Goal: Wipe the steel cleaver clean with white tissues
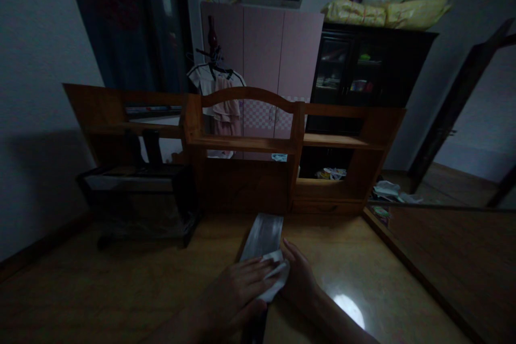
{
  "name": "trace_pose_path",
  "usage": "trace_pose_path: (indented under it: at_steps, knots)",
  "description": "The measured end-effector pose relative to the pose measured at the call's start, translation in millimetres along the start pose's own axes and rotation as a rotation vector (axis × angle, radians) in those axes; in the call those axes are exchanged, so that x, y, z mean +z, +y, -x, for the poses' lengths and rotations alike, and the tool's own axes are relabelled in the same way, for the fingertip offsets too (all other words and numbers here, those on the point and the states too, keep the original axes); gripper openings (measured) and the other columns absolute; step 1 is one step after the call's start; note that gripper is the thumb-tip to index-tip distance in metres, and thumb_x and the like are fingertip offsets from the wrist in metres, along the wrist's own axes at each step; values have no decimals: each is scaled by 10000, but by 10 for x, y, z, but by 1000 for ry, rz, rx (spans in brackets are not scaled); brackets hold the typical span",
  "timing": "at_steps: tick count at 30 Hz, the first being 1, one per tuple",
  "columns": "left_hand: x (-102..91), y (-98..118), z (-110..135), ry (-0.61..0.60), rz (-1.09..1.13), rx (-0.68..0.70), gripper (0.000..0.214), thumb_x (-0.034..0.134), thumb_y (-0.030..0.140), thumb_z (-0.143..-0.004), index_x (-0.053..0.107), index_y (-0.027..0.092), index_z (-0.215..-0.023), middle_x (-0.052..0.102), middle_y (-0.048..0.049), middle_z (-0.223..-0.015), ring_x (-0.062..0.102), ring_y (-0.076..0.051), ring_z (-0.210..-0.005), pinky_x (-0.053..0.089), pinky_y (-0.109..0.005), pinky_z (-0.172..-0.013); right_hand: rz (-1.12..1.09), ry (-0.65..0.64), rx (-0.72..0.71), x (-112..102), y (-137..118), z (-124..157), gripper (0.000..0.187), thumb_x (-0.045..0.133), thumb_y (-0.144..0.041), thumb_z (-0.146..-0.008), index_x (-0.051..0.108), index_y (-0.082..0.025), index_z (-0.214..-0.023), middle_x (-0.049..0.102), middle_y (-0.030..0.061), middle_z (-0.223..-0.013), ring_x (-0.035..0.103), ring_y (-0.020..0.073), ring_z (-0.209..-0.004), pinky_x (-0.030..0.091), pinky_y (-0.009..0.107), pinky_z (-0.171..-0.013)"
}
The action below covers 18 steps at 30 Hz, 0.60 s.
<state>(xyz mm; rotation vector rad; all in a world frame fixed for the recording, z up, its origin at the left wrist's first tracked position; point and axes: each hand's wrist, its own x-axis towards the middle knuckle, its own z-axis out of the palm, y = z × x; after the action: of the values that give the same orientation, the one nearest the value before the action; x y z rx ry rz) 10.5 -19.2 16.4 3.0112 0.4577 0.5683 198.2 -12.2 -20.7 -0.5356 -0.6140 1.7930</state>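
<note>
A broad grey blade point(264, 231), which looks like a kitchen knife's, points away from me over the wooden tabletop. A dark part like its handle point(255, 329) shows at the bottom, beneath my left hand. My left hand point(244, 287) presses a folded white cloth point(278, 279), possibly tissue, onto the near part of the blade, its fingers laid together across it. From the right, my right hand point(300, 274) curves against the cloth's edge with its fingers close together. Its thumb and whatever lies under the cloth are hidden.
A black-framed stand point(137, 177) is on the tabletop point(193, 269) at left. Behind rises a wooden shelf unit point(245, 142) with a drawer. A raised ledge point(403, 258) runs along the right edge. Farther back are a pink wardrobe point(262, 48) and a black cabinet point(387, 64). The room is dim.
</note>
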Motion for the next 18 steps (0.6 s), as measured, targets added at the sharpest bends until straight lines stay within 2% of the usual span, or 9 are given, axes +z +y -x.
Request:
trace_pose_path:
  at_steps: [5, 10, 14, 18]
  knots:
    - [-5, 4, -2, 12, -24, 19, 527, 377, 380, -979, 284, 216, -1471, 334, -27, -1508, 311, -199, -1390, 283, -365, -1147, 8, 9, -5, -11, 11, -14, 296, 657, -496, -762, 677, -203, -802, 684, 42, -739, 633, 230, -794, 443, 384, -831]
    - [14, -28, 20, -17, -67, -34, 546, 382, 383, -978, 257, 221, -1484, 297, -29, -1527, 293, -204, -1400, 276, -377, -1154, -63, 22, 2, -37, -29, -25, 242, 654, -428, -780, 680, -197, -847, 704, 35, -822, 637, 204, -826, 447, 354, -856]
    - [107, -115, 72, 37, -138, -200, 541, 378, 340, -983, 238, 219, -1491, 268, -37, -1542, 256, -215, -1416, 299, -406, -1148, -110, 4, 10, -7, -137, 23, 230, 631, -373, -814, 670, -188, -945, 706, 33, -905, 631, 163, -812, 456, 300, -815]
    - [190, -171, 104, 139, -207, -405, 541, 369, 333, -986, 228, 215, -1494, 258, -52, -1547, 244, -220, -1421, 313, -434, -1141, -94, 9, -5, 44, -183, 60, 244, 621, -378, -820, 655, -210, -994, 704, 33, -914, 626, 167, -774, 469, 312, -771]
